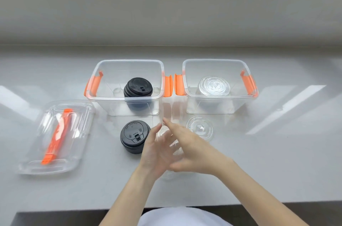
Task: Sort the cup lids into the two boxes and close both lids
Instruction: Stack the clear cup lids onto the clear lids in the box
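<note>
Two clear boxes with orange latches stand open side by side. The left box (96, 85) holds a stack of black cup lids (137, 87). The right box (187, 85) holds clear cup lids (214, 85). On the counter in front, another stack of black lids (132, 137) stands left of my hands, and a clear lid (199, 129) lies right of them. My left hand (154, 153) and my right hand (192, 150) are blurred and press together on a stack of clear lids (164, 133) between them.
Two clear box covers (37, 161) with an orange handle (57, 135) lie stacked at the left of the grey counter. A low wall runs behind the boxes. The counter's front edge is close below my forearms.
</note>
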A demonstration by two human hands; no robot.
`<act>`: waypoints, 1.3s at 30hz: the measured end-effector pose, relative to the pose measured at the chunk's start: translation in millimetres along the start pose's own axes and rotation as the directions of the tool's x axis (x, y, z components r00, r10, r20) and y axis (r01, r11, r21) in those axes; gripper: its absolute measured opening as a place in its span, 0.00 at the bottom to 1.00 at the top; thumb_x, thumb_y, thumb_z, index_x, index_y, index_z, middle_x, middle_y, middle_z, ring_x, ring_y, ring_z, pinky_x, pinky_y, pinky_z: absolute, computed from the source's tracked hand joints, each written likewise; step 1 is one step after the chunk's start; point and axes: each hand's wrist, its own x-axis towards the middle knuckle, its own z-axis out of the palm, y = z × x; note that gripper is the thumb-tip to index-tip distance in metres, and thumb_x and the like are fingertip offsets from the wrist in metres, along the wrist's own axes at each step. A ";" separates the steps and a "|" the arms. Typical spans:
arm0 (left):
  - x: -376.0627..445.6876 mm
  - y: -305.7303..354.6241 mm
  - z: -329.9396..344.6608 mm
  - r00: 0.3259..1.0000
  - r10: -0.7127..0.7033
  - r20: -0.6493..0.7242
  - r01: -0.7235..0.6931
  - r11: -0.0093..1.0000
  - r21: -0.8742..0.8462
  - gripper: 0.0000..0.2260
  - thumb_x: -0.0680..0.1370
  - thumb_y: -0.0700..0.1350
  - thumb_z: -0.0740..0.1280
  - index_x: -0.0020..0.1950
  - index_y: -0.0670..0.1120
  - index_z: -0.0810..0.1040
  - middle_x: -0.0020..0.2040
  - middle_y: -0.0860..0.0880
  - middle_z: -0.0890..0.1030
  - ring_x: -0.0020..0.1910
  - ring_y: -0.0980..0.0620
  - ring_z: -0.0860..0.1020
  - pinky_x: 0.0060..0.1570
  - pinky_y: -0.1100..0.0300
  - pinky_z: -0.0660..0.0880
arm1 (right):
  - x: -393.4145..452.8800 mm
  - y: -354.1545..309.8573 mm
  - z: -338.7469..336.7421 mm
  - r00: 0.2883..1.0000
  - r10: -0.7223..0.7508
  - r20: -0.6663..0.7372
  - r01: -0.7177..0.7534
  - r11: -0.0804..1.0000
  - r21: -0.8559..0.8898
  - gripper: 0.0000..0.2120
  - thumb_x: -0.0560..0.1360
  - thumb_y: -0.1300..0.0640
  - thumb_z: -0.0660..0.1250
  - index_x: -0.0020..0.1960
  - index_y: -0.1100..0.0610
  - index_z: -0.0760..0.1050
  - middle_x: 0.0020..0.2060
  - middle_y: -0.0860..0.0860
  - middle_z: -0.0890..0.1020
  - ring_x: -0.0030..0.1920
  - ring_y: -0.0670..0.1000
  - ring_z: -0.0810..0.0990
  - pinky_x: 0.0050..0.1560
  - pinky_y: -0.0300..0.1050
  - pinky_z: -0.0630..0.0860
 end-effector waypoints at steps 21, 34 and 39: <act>-5.2 -16.5 -25.9 0.961 -0.264 0.078 0.275 0.925 -0.260 0.21 0.68 0.52 0.64 0.54 0.39 0.77 0.49 0.42 0.80 0.52 0.44 0.77 0.39 0.55 0.80 | -25.2 17.0 32.3 0.954 0.259 -0.148 -0.259 0.966 0.024 0.21 0.71 0.50 0.68 0.64 0.46 0.71 0.62 0.41 0.72 0.63 0.44 0.66 0.61 0.30 0.61; -15.3 -25.1 -34.7 0.870 -0.334 0.362 0.464 0.802 -0.376 0.27 0.73 0.62 0.56 0.56 0.43 0.79 0.59 0.35 0.79 0.56 0.35 0.78 0.57 0.28 0.65 | -18.6 2.6 41.6 0.950 0.200 -0.241 -0.243 0.956 -0.166 0.20 0.74 0.50 0.64 0.65 0.53 0.71 0.66 0.50 0.72 0.67 0.51 0.63 0.68 0.42 0.60; -16.4 -18.3 -35.5 0.926 -0.276 0.258 0.360 0.850 -0.385 0.25 0.71 0.62 0.59 0.64 0.52 0.73 0.68 0.37 0.72 0.65 0.32 0.71 0.60 0.27 0.63 | -24.8 14.2 32.3 0.778 0.426 -0.463 -0.296 0.897 0.328 0.14 0.76 0.55 0.63 0.61 0.51 0.73 0.57 0.43 0.76 0.62 0.44 0.70 0.63 0.39 0.66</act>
